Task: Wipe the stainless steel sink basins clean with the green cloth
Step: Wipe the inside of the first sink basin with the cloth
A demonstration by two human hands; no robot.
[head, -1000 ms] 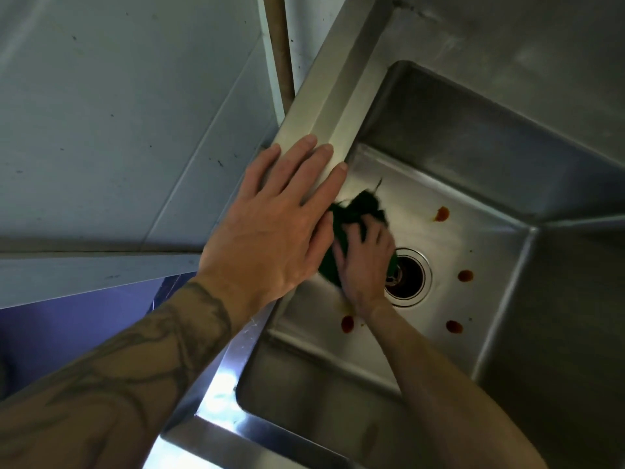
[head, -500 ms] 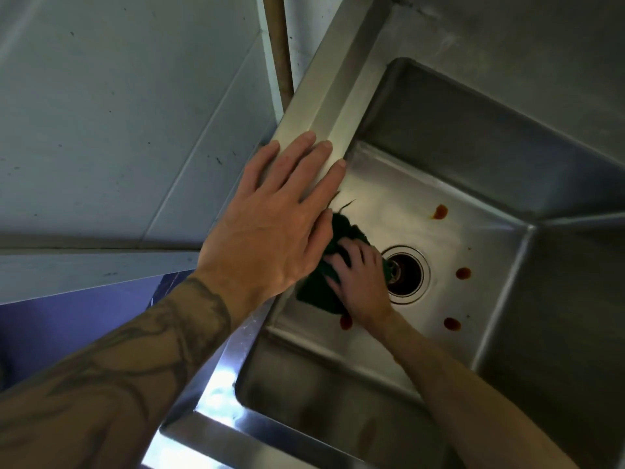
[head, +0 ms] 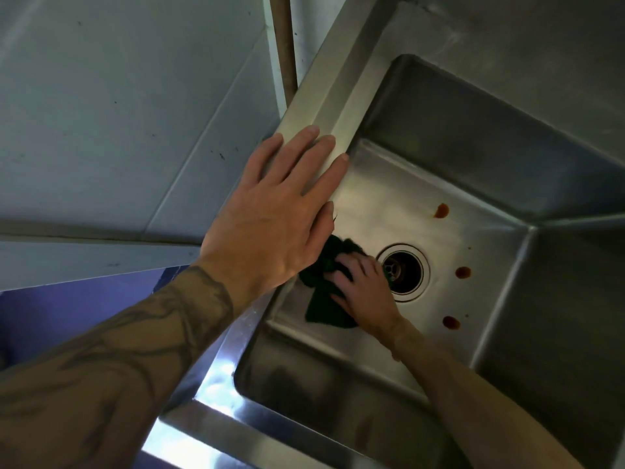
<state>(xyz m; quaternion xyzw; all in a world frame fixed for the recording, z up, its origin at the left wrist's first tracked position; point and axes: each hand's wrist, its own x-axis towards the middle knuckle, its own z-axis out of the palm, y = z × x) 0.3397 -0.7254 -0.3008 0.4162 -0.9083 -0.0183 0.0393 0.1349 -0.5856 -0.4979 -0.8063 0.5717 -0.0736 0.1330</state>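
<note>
Fingers curled, the right hand (head: 367, 294) grips the bunched green cloth (head: 321, 309) on the sink basin (head: 389, 198) floor beside the drain (head: 407, 272). The left hand (head: 275, 218) lies flat, fingers straight, on the rim (head: 323, 96).

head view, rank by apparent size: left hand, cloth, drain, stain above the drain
1. Left hand: largest, though it is nearest the camera.
2. Cloth and drain: about alike. The right hand covers part of each, so they are not ranked.
3. Stain: smallest.
</note>
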